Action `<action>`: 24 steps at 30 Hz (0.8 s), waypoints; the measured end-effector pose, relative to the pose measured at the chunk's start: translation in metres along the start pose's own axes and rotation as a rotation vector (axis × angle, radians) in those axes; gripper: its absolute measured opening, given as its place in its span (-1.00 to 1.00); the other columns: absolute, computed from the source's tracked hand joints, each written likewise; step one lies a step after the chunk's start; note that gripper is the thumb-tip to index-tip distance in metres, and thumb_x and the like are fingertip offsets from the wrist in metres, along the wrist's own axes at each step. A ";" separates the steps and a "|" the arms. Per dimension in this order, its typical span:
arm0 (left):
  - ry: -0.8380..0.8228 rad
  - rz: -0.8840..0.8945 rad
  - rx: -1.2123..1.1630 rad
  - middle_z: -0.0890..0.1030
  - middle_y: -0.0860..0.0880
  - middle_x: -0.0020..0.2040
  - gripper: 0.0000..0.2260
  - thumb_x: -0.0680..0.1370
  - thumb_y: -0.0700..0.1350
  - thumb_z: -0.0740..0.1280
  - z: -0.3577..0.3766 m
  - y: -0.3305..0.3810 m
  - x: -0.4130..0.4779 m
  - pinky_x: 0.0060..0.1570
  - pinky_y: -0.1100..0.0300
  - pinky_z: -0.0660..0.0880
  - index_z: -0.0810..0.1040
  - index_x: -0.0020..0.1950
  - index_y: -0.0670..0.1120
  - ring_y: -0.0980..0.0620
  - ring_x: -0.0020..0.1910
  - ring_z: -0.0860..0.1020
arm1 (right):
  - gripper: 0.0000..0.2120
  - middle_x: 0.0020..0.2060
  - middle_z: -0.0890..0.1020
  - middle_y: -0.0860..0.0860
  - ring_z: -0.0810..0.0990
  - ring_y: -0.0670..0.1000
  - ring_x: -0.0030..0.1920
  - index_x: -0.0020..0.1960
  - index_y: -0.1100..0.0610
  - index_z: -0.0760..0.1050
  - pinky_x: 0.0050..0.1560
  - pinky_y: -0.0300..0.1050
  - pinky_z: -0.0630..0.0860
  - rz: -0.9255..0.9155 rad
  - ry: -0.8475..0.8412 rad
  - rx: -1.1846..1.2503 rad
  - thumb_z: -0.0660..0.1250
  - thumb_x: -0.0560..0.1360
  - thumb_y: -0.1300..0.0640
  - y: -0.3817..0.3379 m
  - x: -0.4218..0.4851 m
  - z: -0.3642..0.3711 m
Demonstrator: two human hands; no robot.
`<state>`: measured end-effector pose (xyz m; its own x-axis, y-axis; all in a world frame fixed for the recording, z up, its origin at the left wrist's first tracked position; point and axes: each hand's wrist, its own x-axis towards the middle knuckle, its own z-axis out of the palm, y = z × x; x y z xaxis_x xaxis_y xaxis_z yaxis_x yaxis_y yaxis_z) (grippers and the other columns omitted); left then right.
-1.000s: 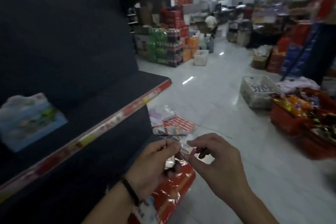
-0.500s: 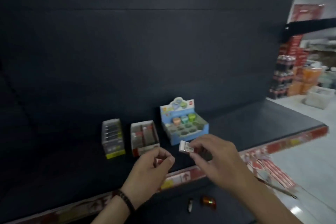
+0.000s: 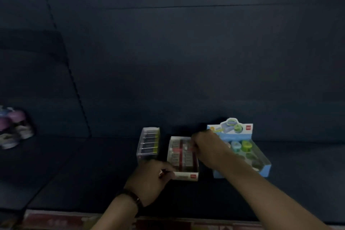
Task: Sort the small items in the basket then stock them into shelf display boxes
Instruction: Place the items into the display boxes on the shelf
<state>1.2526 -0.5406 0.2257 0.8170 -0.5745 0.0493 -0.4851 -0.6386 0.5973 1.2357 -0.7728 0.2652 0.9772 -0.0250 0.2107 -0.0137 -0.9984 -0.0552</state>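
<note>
Over the dark shelf [image 3: 93,173], a small item [image 3: 162,172], judged light, stiff and best taken by its sides, is pinched by the left hand [image 3: 151,177] beside the white display box [image 3: 183,172], over which the grip of the right hand [image 3: 209,149] cannot be told.

Right hand [image 3: 207,147] hid part of blue box [image 3: 261,162]; its grip was too blurred to read. Left-edge bundle [image 3: 13,129] was cropped and blurry.
</note>
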 end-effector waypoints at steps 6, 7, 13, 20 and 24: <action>-0.036 0.025 0.032 0.70 0.31 0.04 -0.87 0.62 0.07 0.40 -0.007 -0.004 0.010 0.13 0.36 0.53 0.74 0.10 0.19 0.34 0.05 0.60 | -0.76 0.21 0.67 0.18 0.65 0.18 0.25 0.24 0.21 0.61 0.16 0.02 0.57 0.064 -0.111 -0.117 0.26 0.63 0.28 -0.015 0.024 0.014; -0.041 0.036 0.031 0.70 0.30 0.04 -0.86 0.63 0.06 0.39 -0.007 -0.005 0.011 0.11 0.38 0.52 0.74 0.09 0.18 0.34 0.05 0.60 | -0.76 0.21 0.68 0.17 0.65 0.17 0.24 0.24 0.21 0.62 0.15 0.02 0.58 0.071 -0.119 -0.136 0.26 0.64 0.27 -0.018 0.026 0.014; -0.090 0.074 -0.006 0.70 0.27 0.01 -0.86 0.64 0.03 0.38 -0.007 -0.012 0.022 0.11 0.39 0.49 0.75 0.06 0.11 0.32 0.04 0.59 | -0.76 0.22 0.67 0.15 0.66 0.18 0.24 0.25 0.17 0.59 0.12 0.06 0.61 0.138 -0.130 -0.165 0.25 0.63 0.29 -0.025 0.030 0.017; -0.109 0.084 -0.036 0.71 0.24 0.00 -0.88 0.63 0.02 0.40 -0.009 -0.014 0.025 0.14 0.32 0.51 0.76 0.04 0.11 0.31 0.03 0.60 | -0.74 0.22 0.65 0.10 0.65 0.16 0.24 0.30 0.05 0.58 0.12 0.08 0.59 0.189 -0.103 -0.218 0.26 0.65 0.17 -0.032 0.023 0.021; -0.116 0.098 -0.032 0.70 0.24 0.02 -0.87 0.64 0.03 0.39 -0.011 -0.013 0.024 0.07 0.41 0.45 0.76 0.04 0.12 0.31 0.04 0.59 | -0.72 0.22 0.64 0.09 0.65 0.17 0.23 0.34 0.03 0.55 0.10 0.08 0.58 0.150 -0.104 -0.245 0.29 0.64 0.15 -0.031 0.022 0.020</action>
<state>1.2824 -0.5405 0.2276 0.7242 -0.6894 0.0171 -0.5489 -0.5613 0.6194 1.2620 -0.7416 0.2526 0.9766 -0.1806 0.1167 -0.1980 -0.9669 0.1611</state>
